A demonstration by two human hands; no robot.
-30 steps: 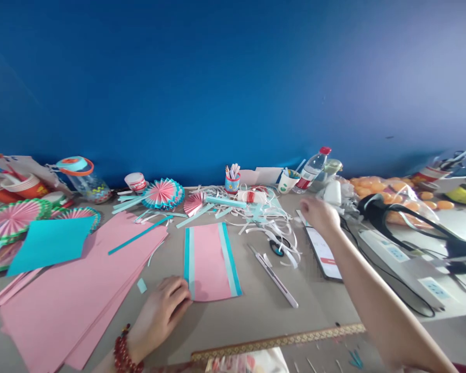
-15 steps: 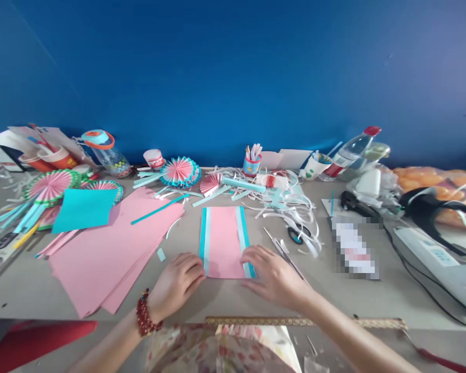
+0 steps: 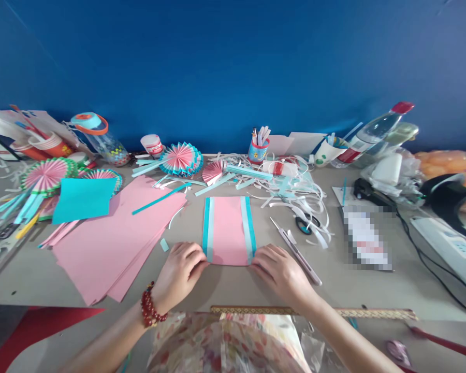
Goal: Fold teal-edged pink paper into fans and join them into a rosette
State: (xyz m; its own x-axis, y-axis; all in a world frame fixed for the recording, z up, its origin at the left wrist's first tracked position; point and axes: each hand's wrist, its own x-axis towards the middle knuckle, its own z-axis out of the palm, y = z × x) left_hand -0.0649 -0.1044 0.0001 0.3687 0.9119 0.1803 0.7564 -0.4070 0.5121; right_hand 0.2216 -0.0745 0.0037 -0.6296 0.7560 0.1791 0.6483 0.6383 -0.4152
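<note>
Head | right hand (image 3: 282, 273) moved from phone (image 3: 367, 241) to striped pink paper sheet (image 3: 228, 230), opposite left hand (image 3: 179, 273) | fingers curled, grip indeterminable | sheet probably steadied

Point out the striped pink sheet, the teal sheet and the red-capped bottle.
Striped pink sheet (image 3: 228, 230), head view: its pink middle.
Teal sheet (image 3: 84, 201), head view: its centre.
Red-capped bottle (image 3: 373, 132), head view: mid-body.

Papercraft workspace here: blue-edged pink paper rectangle (image 3: 228, 230), slim pale craft knife (image 3: 300, 257) to its right, pleated pink-and-blue paper rosette (image 3: 181, 158) behind it.
</note>
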